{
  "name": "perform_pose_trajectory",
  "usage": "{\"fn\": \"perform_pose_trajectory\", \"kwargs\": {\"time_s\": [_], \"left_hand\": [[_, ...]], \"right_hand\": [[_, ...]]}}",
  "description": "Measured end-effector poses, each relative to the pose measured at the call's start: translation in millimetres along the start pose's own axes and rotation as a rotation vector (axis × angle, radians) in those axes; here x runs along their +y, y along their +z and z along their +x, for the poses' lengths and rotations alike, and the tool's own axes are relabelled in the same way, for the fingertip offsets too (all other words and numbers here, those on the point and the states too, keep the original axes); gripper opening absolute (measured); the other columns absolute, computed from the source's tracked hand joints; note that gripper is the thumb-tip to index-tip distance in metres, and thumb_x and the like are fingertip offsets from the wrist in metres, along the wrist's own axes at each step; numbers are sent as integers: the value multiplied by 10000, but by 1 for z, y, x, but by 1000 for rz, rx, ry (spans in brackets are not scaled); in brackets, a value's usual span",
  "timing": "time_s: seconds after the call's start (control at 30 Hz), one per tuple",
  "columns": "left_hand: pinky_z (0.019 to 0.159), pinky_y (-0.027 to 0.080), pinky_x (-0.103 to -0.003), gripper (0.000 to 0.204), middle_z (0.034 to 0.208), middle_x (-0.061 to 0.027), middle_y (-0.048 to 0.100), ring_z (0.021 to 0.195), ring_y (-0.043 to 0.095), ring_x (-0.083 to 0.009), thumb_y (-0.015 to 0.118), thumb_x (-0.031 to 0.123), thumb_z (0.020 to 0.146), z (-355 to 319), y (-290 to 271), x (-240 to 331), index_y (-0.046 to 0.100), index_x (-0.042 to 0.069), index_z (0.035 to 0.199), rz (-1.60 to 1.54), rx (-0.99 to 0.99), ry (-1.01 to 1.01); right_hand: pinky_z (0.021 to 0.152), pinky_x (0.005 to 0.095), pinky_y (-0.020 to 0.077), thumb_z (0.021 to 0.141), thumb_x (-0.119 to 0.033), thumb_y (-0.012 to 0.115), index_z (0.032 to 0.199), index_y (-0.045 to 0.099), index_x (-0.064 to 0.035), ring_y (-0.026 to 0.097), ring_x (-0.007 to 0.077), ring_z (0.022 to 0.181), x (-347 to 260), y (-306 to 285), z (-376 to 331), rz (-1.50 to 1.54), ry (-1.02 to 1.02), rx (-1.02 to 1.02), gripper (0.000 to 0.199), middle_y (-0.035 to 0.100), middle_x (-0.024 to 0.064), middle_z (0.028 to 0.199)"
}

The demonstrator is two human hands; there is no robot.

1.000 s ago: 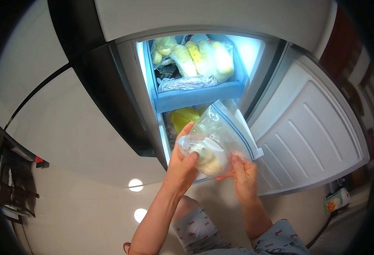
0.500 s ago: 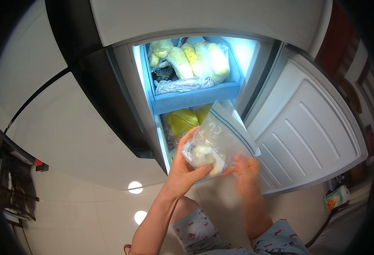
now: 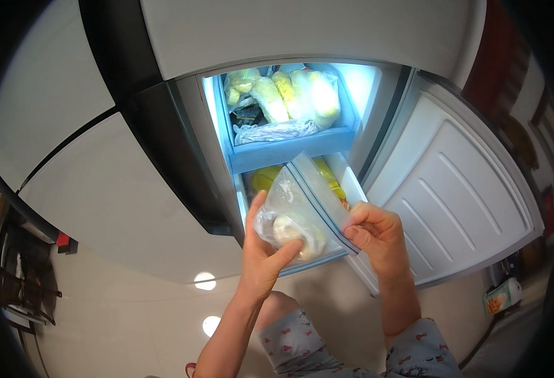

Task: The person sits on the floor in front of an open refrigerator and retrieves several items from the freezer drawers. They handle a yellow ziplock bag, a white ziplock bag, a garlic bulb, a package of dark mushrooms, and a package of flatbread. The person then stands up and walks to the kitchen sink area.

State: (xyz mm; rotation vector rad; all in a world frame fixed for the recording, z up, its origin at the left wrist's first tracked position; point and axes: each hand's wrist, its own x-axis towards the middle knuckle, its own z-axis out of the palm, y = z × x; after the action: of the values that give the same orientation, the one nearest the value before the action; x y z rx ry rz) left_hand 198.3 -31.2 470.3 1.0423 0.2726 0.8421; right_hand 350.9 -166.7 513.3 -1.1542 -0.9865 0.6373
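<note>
Both the left hand [image 3: 265,252] and the right hand [image 3: 378,234] grip a clear zip-top plastic bag [image 3: 302,211] of pale food over the open freezer drawer [image 3: 352,183].

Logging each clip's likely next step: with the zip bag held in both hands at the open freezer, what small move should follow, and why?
Probably lower the clear zip bag into the open lower drawer. The left hand cups its pale contents, the right hand pinches the sealed edge, and it hangs right above that drawer; the upper drawer looks full.

Bare forearms, pale patterned clothing with small red motifs, no rings visible
</note>
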Motion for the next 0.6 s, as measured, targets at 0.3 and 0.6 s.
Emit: {"fn": "perform_pose_trajectory", "kwargs": {"time_s": [0.3,0.6], "left_hand": [[891,454,-297,231,1006,-74,633,952,573,-150,709,80,850,-71,-36,43,562,12,1015,507,-30,135],[742,490,-255,92,783,-54,673,765,604,-89,611,43,918,-89,-39,60,643,-41,899,654,22,-137]], "right_hand": [[609,266,446,794,-43,779,851,664,-48,581,152,711,8,65,-14,-331,-213,-213,129,581,40,792],[560,308,468,689,-58,812,786,635,-106,592,188,683,32,88,-34,-550,-343,-232,207,569,13,785]]}}
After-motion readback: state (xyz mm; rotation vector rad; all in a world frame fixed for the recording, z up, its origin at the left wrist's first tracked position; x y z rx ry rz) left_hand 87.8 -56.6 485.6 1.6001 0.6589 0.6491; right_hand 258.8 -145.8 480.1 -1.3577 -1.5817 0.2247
